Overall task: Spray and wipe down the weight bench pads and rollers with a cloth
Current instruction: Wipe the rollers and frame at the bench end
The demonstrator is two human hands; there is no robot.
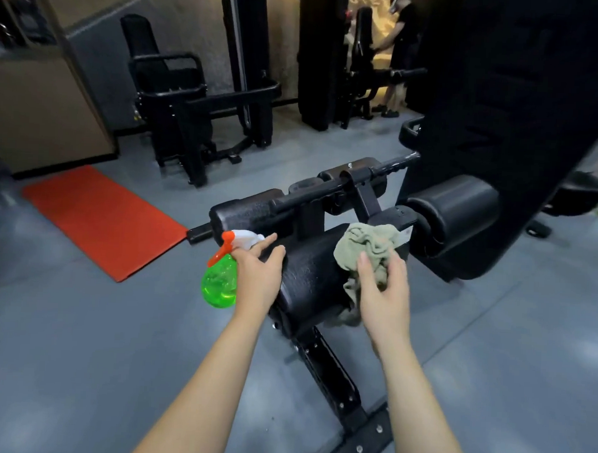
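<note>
The left grip [257,276] holds the green spray bottle [219,284] by its neck beside the bench's black pad [312,278], while the right grip [382,291] clutches the crumpled cloth [368,244] against that pad's top.

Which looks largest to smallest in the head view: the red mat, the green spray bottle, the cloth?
Largest: red mat.
Then cloth and spray bottle: about alike, so unranked.
</note>
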